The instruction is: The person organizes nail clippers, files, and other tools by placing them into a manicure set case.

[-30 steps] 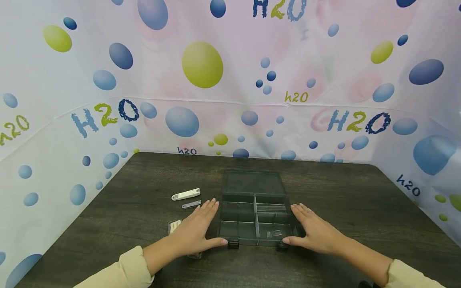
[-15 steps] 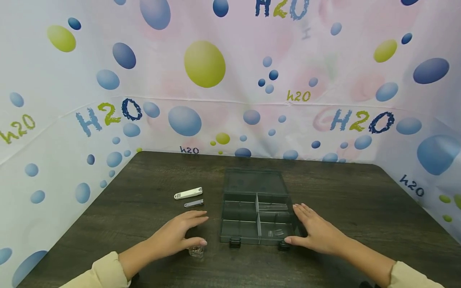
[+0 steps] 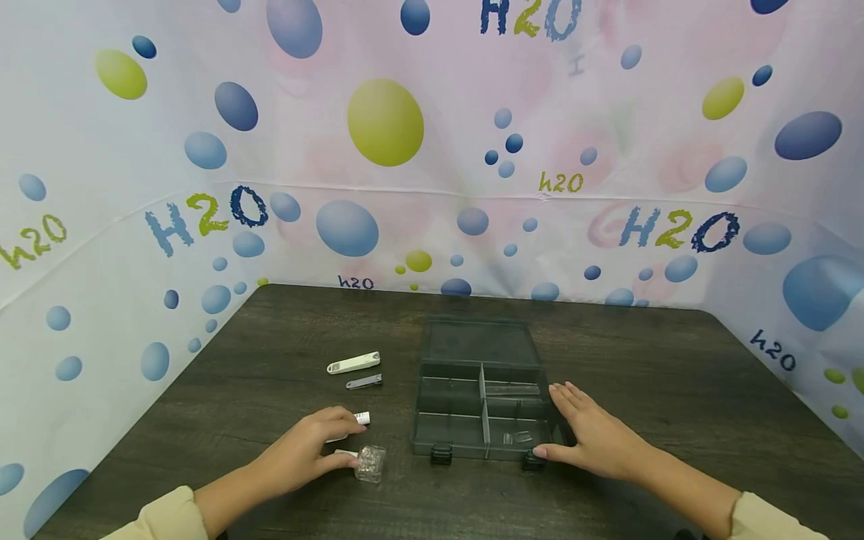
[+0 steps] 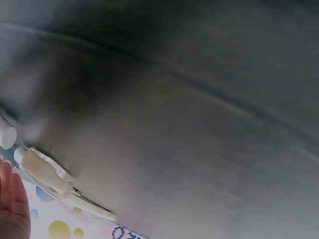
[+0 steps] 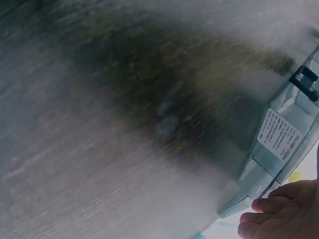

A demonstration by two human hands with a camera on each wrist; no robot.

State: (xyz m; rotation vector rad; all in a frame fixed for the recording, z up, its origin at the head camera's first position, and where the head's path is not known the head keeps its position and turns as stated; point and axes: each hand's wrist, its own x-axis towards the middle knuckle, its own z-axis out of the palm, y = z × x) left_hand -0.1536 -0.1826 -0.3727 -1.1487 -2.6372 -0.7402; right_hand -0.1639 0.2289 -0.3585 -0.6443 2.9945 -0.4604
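Observation:
My left hand [image 3: 307,448] is low over several small things on the table, thumb and fingers apart. Its thumb tip is right at a small clear box [image 3: 370,463]; its fingertips are beside a white cylinder [image 3: 363,418]. In the left wrist view, a clear case with cream contents [image 4: 46,172] lies near the fingers [image 4: 19,199]; the hand mostly covers it in the head view. My right hand [image 3: 597,435] rests along the right side of a smoky transparent divided box [image 3: 448,452], fingers straight, thumb at a front latch [image 3: 532,460]. The box's lid [image 3: 478,341] lies back.
A white nail clipper [image 3: 354,363] and a smaller silver one [image 3: 364,382] lie left of the box. Loose clear dividers [image 3: 518,436] lie in its front right compartment. A printed label [image 5: 280,134] shows on the box. A patterned curtain [image 3: 432,225] stands behind the table.
My left hand has left the box's left side and moved left and down to the small things, uncovering the white cylinder and clear box. The right hand stays at the box.

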